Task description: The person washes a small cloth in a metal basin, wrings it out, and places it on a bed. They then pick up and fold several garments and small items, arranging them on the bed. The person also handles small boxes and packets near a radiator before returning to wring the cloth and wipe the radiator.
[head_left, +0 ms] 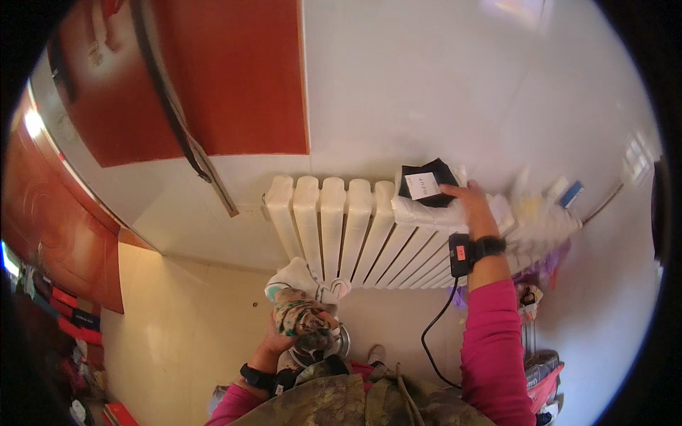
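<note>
My left hand [275, 342], low in front of my body, is closed around a bunched patterned cloth [302, 316]. A white cloth [295, 273] with teal and pink patches hangs out beyond this bundle. My right hand [474, 202] reaches over the white radiator [334, 206]. Its thumb presses on a black cloth item [435, 199] with a white tag [423, 186]; the other fingers are partly hidden. Beneath the black item, white plastic wrapping [426, 215] lies along the radiator top.
A blue-and-white box [570, 194] stands at the radiator's right end. Purple bags [550, 264] hang beside it. A black cable [426, 334] runs from the device on my right wrist. Below the cloths is a metal basin [344, 344]. Boxes [74, 319] pile up at left.
</note>
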The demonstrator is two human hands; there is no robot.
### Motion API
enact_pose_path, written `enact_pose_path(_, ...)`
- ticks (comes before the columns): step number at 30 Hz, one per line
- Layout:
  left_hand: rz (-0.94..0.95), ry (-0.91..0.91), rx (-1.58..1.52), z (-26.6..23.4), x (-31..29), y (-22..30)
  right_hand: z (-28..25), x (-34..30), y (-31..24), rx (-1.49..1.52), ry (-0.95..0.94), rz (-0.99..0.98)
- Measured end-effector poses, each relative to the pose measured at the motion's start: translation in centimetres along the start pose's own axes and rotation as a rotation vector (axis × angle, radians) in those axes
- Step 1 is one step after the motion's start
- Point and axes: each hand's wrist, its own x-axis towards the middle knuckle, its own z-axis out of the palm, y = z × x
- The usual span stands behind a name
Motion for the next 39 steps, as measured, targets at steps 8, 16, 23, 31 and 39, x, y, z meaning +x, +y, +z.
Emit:
enact_pose_path(8, -0.032, -0.041, 0.178, 0.1, -0.4, -1.0, -0.6, 1.2, 2.5, 0.178, 0.037, -0.084)
enact_pose_path(16, 0.060, -0.043, 0.119, -0.2, 1.1, 0.0, -1.4, -0.8, 3.4, 0.488, 0.066, 0.017)
enact_pose_path(23, 0.143, 0.051, 0.211, -0.4, 2.2, 0.5, -2.6, -2.4, 2.8, 0.697, 0.037, -0.097)
enact_pose_path(31, 0.260, -0.105, 0.105, -1.6, 2.0, -3.1, -12.4, -16.8, 9.6, -0.074, 0.269, -0.726)
enact_pose_path(39, -0.181, -0.786, -0.556, 2.9, -0.3, -10.2, -12.5, -49.6, 28.5, 0.410, 1.050, 0.080)
